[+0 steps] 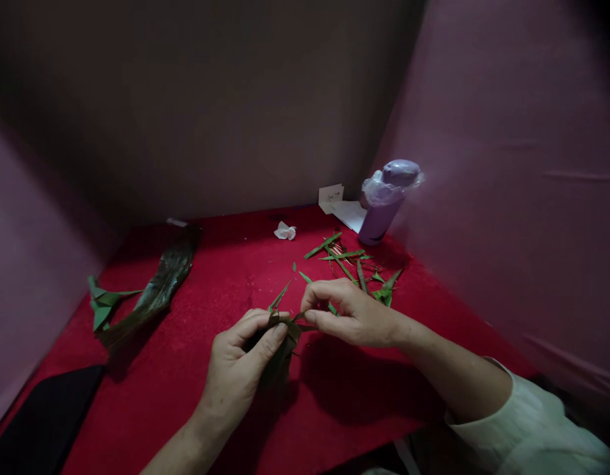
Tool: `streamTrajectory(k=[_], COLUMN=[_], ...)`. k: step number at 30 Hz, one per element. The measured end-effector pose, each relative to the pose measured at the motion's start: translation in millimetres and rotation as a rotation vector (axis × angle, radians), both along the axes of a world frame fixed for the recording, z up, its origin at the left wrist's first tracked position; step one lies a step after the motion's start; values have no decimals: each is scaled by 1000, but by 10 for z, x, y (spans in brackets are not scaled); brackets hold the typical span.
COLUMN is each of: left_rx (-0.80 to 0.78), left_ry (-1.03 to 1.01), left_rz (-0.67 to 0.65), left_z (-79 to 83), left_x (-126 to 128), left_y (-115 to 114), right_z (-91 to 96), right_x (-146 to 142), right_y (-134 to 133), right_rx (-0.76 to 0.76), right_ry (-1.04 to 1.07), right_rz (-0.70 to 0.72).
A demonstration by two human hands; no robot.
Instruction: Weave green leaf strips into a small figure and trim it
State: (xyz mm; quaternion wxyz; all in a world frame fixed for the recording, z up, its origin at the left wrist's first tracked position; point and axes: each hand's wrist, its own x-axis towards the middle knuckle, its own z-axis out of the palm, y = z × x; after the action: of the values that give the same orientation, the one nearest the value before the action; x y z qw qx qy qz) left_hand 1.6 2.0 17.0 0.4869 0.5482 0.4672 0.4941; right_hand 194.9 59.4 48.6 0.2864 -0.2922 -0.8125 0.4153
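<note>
1. The left hand [236, 369] grips a folded leaf piece [284, 336] above the middle of the red table [196, 369].
2. The right hand [347, 310] pinches its thin strip end.
3. The strip may tear if pulled hard.

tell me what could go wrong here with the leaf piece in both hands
1. The folded leaf piece is pinched by the left hand while the right hand pulls a thin strip off it; a hard tug might tear it.
2. A loose grip could let the fold spring open.
3. A wide elbow swing could tip the purple bottle behind the leaf scraps.
</note>
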Motion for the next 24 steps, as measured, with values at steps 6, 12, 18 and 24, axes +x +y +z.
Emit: streamTrajectory(k=[6, 12, 18, 24], left_rx=[76, 183, 186, 91], left_ry=[128, 190, 189, 106], left_rz=[-10, -31, -43, -19], left_z=[6, -49, -6, 23], left_x=[-7, 11, 27, 44], left_y=[-2, -26, -33, -27], right_z=[-1, -67, -118, -127], right_x=[-27, -103, -154, -136], right_y=[-49, -117, -159, -180], right_rx=[-161, -102, -82, -51], right_ry=[141, 215, 242, 276], right_rz=[-85, -90, -114, -93])
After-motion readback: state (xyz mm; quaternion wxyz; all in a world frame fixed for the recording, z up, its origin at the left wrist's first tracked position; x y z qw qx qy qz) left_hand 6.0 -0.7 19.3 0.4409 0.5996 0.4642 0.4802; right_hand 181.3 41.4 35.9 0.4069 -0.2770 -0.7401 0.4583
